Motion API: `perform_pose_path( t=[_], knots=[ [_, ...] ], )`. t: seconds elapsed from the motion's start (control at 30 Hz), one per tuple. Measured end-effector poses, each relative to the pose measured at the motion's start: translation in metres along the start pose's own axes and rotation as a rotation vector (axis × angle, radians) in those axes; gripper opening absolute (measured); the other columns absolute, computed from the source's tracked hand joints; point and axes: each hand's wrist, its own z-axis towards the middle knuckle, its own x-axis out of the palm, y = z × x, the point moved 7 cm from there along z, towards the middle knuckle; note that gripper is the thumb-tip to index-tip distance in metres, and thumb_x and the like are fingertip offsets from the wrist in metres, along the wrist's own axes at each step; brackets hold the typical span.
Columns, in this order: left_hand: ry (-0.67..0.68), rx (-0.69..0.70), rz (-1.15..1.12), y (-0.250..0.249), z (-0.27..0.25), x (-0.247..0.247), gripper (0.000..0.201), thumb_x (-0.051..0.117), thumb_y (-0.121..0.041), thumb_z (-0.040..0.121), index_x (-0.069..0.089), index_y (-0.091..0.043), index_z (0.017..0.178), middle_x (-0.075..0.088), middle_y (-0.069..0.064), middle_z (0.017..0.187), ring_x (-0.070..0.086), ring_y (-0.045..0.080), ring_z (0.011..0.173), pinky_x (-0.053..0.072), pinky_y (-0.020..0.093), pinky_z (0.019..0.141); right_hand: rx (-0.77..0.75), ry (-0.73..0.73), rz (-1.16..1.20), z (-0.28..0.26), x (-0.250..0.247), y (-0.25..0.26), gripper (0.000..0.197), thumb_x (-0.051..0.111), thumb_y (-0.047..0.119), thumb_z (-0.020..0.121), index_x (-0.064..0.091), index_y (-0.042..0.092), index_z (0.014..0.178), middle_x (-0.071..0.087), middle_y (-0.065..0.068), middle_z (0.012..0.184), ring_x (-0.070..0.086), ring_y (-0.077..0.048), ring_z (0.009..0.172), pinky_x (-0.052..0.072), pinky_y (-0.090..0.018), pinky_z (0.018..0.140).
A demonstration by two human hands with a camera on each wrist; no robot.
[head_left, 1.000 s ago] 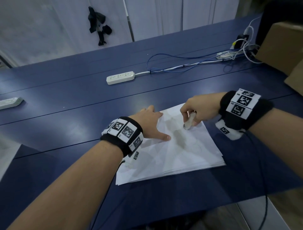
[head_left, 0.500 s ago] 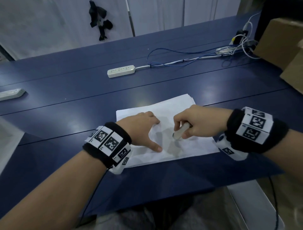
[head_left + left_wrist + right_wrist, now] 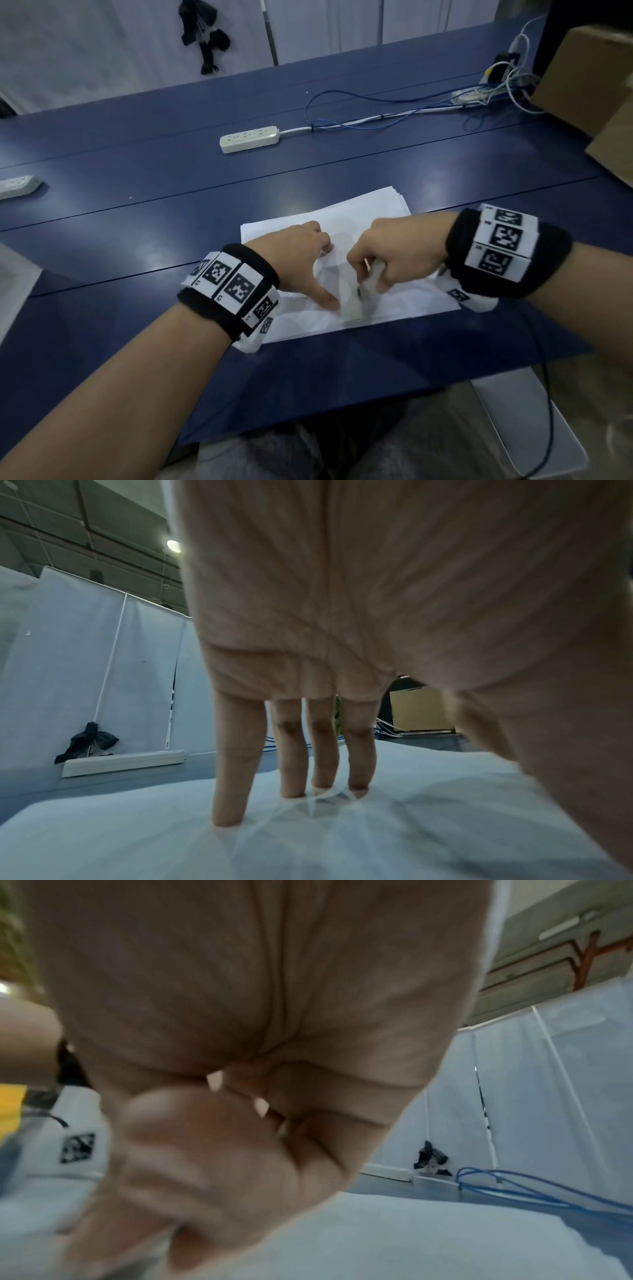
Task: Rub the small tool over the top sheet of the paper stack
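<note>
My left hand (image 3: 301,260) lies flat, fingers straight, pressing the paper stack (image 3: 383,219) on the blue table (image 3: 171,178). Just to its right, my right hand (image 3: 394,257) grips a pale marker (image 3: 371,279), tip on the sheet. Both hands have moved nearer me since before.

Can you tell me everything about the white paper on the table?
The paper is a thin stack of plain white sheets, edges slightly fanned at the far corner, lying flat near the front edge of the dark blue table. It looks smooth and blank. The left hand presses on it with straight, spread fingers. The right hand grips a small whitish stick-like tool with its tip down on the top sheet.
</note>
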Motion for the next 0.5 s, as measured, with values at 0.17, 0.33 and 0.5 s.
perform_pose_path(
  t=[0.17,0.33,0.5],
  knots=[
    [0.003,-0.008,-0.004,0.001,0.0,-0.001,0.098,0.076,-0.076,0.052,0.05,-0.026,0.132,0.043,-0.012,0.116,0.05,0.011,0.099,0.048,0.033,0.087,0.049,-0.118,-0.005,0.01,-0.014,-0.008,0.01,0.066,0.031,0.087,0.057,0.029,0.09,0.064,0.002,0.097,0.057,-0.021,0.096,0.049,-0.036,0.077],
    [-0.009,-0.008,0.003,0.001,0.003,-0.001,0.1,0.076,-0.078,0.049,0.05,-0.025,0.13,0.043,-0.013,0.114,0.047,0.009,0.094,0.047,0.028,0.082,-0.043,0.1,0.008,-0.001,0.01,0.008,0.015,0.074,0.032,0.082,0.064,0.03,0.092,0.065,0.008,0.091,0.062,-0.018,0.09,0.053,-0.035,0.078],
    [0.017,-0.018,-0.003,0.0,0.004,-0.002,0.099,0.079,-0.075,0.048,0.05,-0.026,0.13,0.042,-0.012,0.116,0.049,0.01,0.096,0.049,0.032,0.082,0.071,-0.133,0.021,0.011,-0.02,-0.009,0.008,0.065,0.033,0.086,0.059,0.029,0.088,0.055,0.011,0.078,0.058,-0.021,0.093,0.046,-0.033,0.07]
  ],
)
